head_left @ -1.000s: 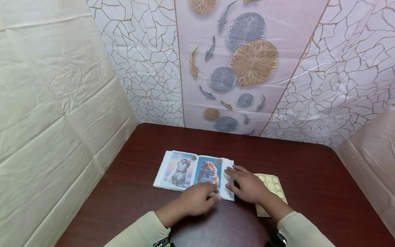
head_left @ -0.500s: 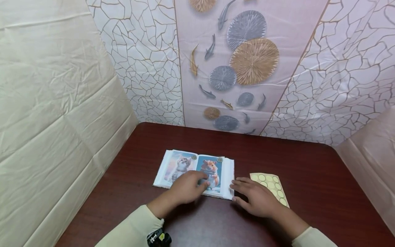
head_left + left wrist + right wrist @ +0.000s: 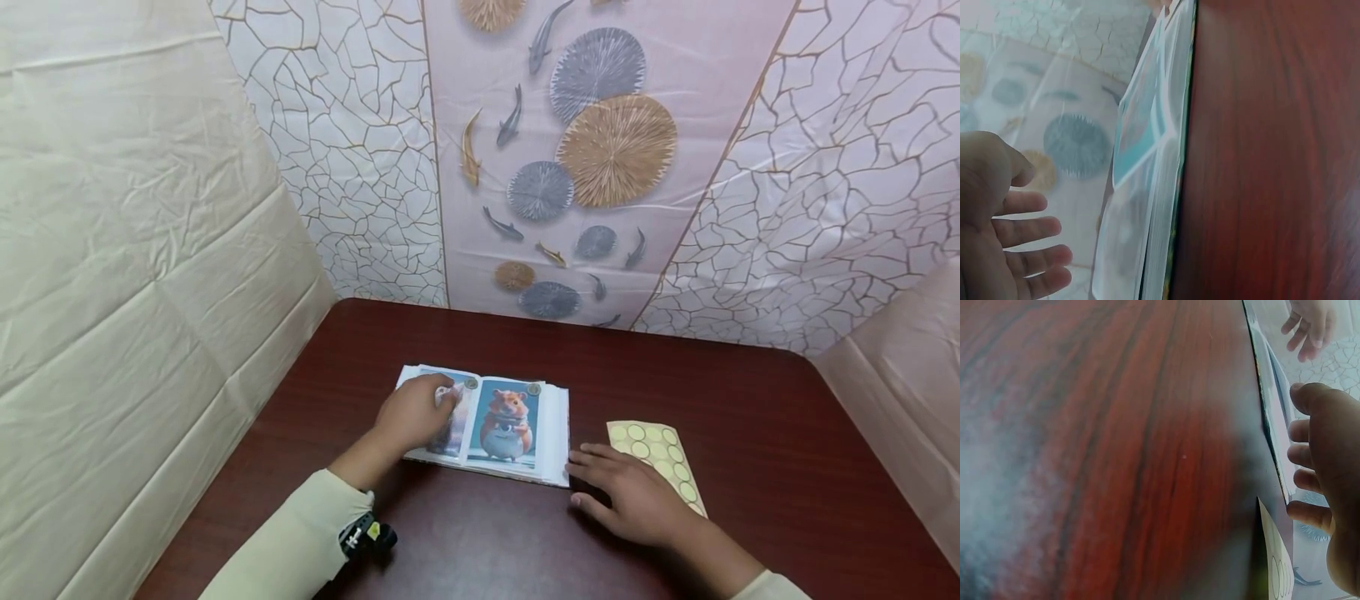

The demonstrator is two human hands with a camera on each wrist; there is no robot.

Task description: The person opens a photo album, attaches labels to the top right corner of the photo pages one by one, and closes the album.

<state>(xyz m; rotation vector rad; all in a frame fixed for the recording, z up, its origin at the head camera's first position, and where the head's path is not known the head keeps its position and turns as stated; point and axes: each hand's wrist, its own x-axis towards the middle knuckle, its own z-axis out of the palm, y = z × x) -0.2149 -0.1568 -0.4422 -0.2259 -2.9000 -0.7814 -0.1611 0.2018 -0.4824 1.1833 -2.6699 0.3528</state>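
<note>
A photo album (image 3: 555,433) lies spread on the table, showing a kitten picture (image 3: 454,429) on its left page and a hamster picture (image 3: 508,425) on its right. Each picture has a small round sticker near its top right corner. My left hand (image 3: 411,410) is over the left page and hides part of the kitten; in the left wrist view its fingers are extended and apart from the page. Beside the album's right edge is my right hand (image 3: 633,496), fingers loosely extended. A pale yellow sheet of round stickers (image 3: 660,450) lies partly behind the right hand.
The dark red wooden table (image 3: 480,542) reaches back to a patterned cloth backdrop (image 3: 525,167). A cream cloth (image 3: 150,292) hangs along the left side. A small black device (image 3: 367,535) is strapped to the left wrist.
My left hand has moved left, from the hamster picture to the kitten picture. My right hand has drawn back from the right page to beside the album, uncovering more of the sticker sheet's top.
</note>
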